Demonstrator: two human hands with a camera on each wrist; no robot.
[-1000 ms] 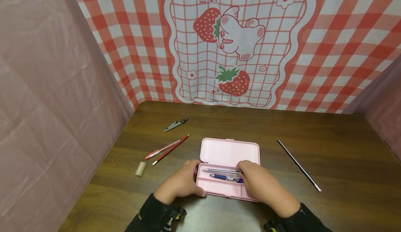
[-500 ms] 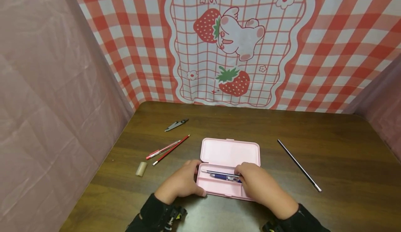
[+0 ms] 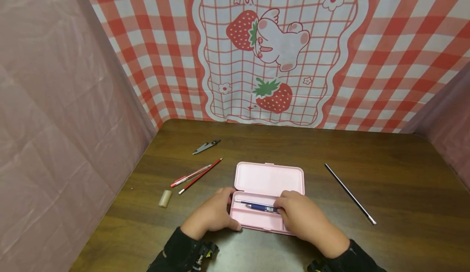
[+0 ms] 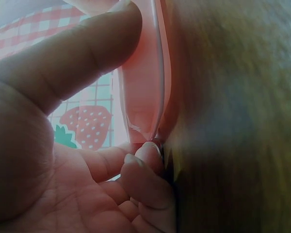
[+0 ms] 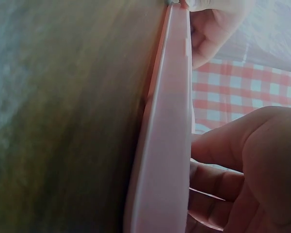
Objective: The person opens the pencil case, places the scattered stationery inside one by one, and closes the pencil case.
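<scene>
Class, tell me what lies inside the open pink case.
In the case, a blue pen and a pencil show in the back compartment. The right hand covers their right ends; anything beneath it cannot be seen.

- Pink pencil case (image 3: pixel 269 178): smooth moulded plastic from where I'm standing, more satin than mirror-shiny
- Bench (image 3: pixel 404 174): dark wood-grain top, slight sheen, pale glare up front
- Compass (image 3: pixel 206 147): grey, looks like metal, kinda dull
- Blue pen (image 3: pixel 258 207): plastic barrel, smooth
- Slim pencil (image 3: pixel 253 202) in there: smooth and shiny-ish
- Dark pencil (image 3: pixel 350 194): glossy coat
- Eraser (image 3: pixel 165 198): matt, rubbery looking
- Checked backdrop (image 3: pixel 169 39): thin printed cloth, matt
- Pink drape (image 3: pixel 73 121): creased fabric, faint satiny shine
</scene>
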